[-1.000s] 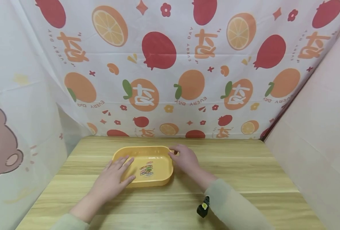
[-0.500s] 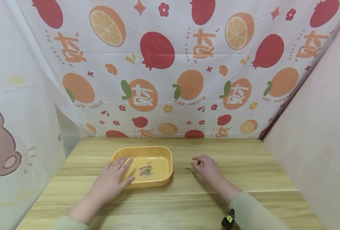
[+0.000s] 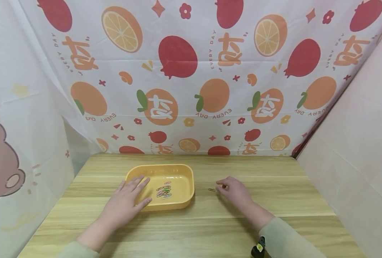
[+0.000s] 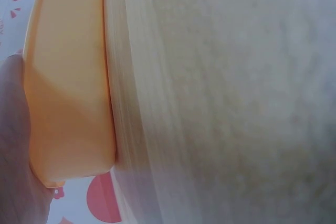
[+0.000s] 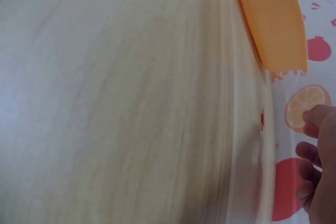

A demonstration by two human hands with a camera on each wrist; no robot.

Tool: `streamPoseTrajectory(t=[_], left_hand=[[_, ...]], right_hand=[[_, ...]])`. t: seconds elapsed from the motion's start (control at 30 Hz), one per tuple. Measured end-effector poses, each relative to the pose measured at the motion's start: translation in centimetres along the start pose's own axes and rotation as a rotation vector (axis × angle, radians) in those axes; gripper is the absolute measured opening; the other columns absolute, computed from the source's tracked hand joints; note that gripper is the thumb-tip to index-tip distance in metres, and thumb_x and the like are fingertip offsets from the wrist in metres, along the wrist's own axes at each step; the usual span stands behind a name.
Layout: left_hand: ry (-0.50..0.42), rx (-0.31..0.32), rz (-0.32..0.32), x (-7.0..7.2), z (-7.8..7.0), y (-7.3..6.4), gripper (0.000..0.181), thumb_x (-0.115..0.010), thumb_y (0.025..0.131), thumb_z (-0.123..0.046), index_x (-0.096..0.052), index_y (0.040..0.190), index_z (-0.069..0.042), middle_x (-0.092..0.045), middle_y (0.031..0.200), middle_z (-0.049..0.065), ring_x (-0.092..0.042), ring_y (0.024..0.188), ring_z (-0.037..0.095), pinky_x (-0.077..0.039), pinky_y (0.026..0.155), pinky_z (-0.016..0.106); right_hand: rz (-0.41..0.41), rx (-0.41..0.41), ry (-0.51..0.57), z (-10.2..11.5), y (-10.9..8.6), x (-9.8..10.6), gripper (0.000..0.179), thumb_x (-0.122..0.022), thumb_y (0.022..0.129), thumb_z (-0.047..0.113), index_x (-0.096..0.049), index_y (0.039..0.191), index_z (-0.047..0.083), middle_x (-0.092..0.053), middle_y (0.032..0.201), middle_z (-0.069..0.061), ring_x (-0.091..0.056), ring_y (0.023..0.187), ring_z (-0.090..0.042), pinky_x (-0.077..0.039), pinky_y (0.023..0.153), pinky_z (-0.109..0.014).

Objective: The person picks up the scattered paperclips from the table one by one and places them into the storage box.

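Note:
My left hand [image 3: 125,200] lies across the left end of the yellow tray [image 3: 178,205], its fingers spread and straight over the rim. In the left wrist view, part of that hand [image 4: 13,129] is against the tray's orange-looking wall [image 4: 71,103]. Inside the tray is a small heap of colored paper clips [image 3: 163,191]. One paper clip [image 3: 211,190] lies on the table to the right of the tray. Just right of it is my right hand [image 3: 237,193], fingers loosely bent. The right wrist view shows nothing between those fingers [image 5: 310,153], and the reddish clip [image 5: 263,119] apart from them.
The wooden table [image 3: 262,179] extends to both sides and in front of the tray. A fruit-print cloth [image 3: 191,107] hangs along the back edge, with pale cloth walls left and right. A black device [image 3: 258,248] is at the right sleeve.
My right hand has moved right, from the tray's right rim to the table beside it. A single paper clip now shows there, near its fingertips. The left hand has stayed put.

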State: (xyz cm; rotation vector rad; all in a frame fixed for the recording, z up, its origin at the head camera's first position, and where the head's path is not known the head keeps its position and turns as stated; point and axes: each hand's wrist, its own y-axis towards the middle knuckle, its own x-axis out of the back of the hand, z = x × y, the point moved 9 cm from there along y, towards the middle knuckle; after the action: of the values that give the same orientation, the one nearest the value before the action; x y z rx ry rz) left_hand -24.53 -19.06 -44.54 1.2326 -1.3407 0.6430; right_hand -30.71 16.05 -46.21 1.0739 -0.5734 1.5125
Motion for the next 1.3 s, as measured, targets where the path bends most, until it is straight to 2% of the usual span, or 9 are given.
streamPoseTrajectory(t=[0.4,0.63,0.87,1.3], left_hand=[[0.005,-0.007,0.001,-0.5,0.1,-0.1,0.072,-0.057,0.095,-0.055,-0.038,0.154,-0.019,-0.034,0.159,0.011,-0.028,0.145,0.037,-0.010,0.120,0.058],[0.004,-0.013,-0.019,-0.3,-0.3,-0.2,0.071,-0.061,0.094,-0.053,-0.040,0.153,-0.018,-0.037,0.157,0.012,-0.031,0.144,0.038,-0.013,0.119,0.059],[0.005,0.002,-0.004,-0.1,-0.1,-0.2,0.071,-0.060,0.095,-0.053,-0.039,0.153,-0.018,-0.036,0.158,0.011,-0.030,0.145,0.037,-0.012,0.119,0.058],[0.012,0.003,-0.005,-0.3,0.1,-0.2,0.072,-0.058,0.095,-0.055,-0.038,0.154,-0.020,-0.035,0.158,0.010,-0.029,0.145,0.036,-0.012,0.120,0.058]], right_hand=[[0.136,0.081,-0.099,0.4,0.6,-3.0,0.019,-0.072,0.091,0.031,-0.078,0.106,0.021,-0.056,0.078,0.012,-0.049,0.067,-0.005,-0.044,0.059,-0.026],[0.133,0.095,-0.113,0.4,0.6,-3.4,0.018,-0.072,0.091,0.030,-0.078,0.106,0.021,-0.059,0.081,0.012,-0.051,0.070,-0.005,-0.046,0.062,-0.027],[0.126,0.122,-0.128,0.7,0.7,-3.4,0.016,-0.071,0.093,0.029,-0.078,0.106,0.022,-0.059,0.084,0.013,-0.052,0.071,-0.003,-0.047,0.064,-0.026],[0.147,0.075,-0.053,0.2,1.7,-3.6,0.010,-0.073,0.091,0.029,-0.079,0.097,0.025,-0.061,0.084,0.013,-0.057,0.077,-0.005,-0.050,0.071,-0.029]])
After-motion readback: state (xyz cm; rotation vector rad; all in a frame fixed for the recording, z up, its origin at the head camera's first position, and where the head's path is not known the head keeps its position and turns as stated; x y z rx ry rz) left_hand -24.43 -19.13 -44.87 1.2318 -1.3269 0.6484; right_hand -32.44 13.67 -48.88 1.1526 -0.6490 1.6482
